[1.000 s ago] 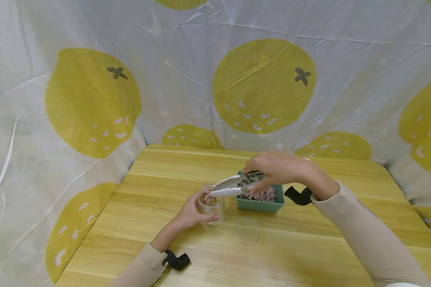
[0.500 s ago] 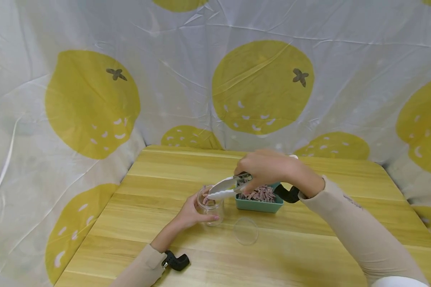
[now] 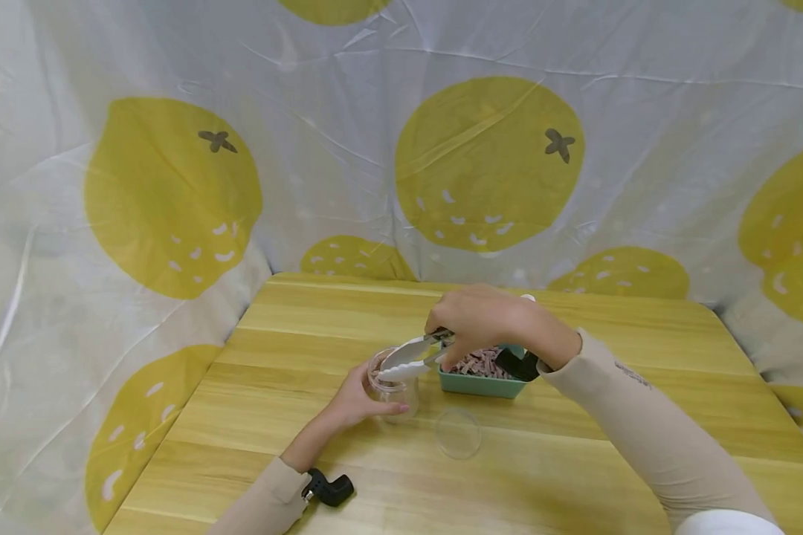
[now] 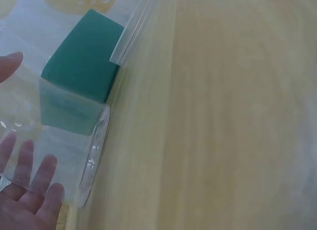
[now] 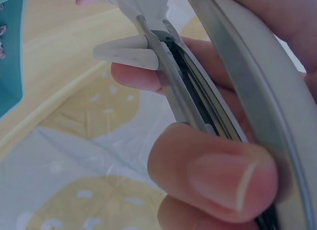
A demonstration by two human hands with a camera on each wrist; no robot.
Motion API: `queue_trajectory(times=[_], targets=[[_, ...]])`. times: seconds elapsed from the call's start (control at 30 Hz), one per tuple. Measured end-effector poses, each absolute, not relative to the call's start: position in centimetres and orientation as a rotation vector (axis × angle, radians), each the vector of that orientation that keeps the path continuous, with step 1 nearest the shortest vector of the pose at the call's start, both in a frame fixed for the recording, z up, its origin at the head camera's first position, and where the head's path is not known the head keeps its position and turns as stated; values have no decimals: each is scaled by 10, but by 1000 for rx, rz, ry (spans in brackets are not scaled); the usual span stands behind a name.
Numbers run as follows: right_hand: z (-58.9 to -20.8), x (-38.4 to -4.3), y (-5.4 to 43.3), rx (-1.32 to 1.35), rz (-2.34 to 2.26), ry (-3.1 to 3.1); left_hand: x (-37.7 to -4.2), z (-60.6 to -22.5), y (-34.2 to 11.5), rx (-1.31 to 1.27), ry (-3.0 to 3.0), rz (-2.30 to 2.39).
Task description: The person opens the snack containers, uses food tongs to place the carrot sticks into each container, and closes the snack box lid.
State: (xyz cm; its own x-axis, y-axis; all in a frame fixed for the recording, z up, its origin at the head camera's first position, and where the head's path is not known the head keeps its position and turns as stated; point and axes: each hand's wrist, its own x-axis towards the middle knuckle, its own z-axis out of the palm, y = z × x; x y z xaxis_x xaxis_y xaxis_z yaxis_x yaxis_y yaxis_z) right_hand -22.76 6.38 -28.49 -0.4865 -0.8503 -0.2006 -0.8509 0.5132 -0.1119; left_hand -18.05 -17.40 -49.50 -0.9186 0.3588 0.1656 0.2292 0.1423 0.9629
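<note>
My left hand (image 3: 355, 400) grips a clear jar (image 3: 407, 394) that stands on the table. Through its wall in the left wrist view, the fingers (image 4: 42, 178) show curled round it. My right hand (image 3: 478, 318) holds metal tongs with white scalloped tips (image 3: 401, 369). Those tips dip into the jar's mouth, over some pinkish strips (image 3: 380, 365) inside. In the right wrist view, fingers and thumb squeeze the tongs' metal arms (image 5: 247, 66). Beneath the right hand sits a teal tub (image 3: 482, 386) of pinkish-brown strips (image 3: 478, 362), partly hidden by that hand.
A clear round lid (image 3: 458, 433) lies flat on the table in front of the tub. The wooden table (image 3: 294, 319) meets a lemon-print cloth (image 3: 348, 171) at the back and left. Black wrist mounts (image 3: 331, 488) sit on both sleeves.
My right hand and the tongs have moved left and slightly down, so the tips sit further into the jar. Strips that stuck up at the rim are now lower. The left hand stays put.
</note>
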Motion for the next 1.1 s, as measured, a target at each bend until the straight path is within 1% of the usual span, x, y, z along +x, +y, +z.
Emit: queue_trajectory(times=[0.27,0.47,0.67,0.83,1.1], targets=[[-283,-228,62,-1396,17,2543,-181,-494,-175,605,2294,1903],[-285,-230,70,-1430,-81,2494,-181,-497,-174,602,2277,1899],[-285,-238,92,-1437,-258,2475,-181,-497,-174,625,2246,1924],[-281,-244,116,-1363,-289,2533,-182,-496,-174,664,2240,1945],[-294,-257,156,-1309,-351,2552,-182,-496,-173,696,2231,1965]])
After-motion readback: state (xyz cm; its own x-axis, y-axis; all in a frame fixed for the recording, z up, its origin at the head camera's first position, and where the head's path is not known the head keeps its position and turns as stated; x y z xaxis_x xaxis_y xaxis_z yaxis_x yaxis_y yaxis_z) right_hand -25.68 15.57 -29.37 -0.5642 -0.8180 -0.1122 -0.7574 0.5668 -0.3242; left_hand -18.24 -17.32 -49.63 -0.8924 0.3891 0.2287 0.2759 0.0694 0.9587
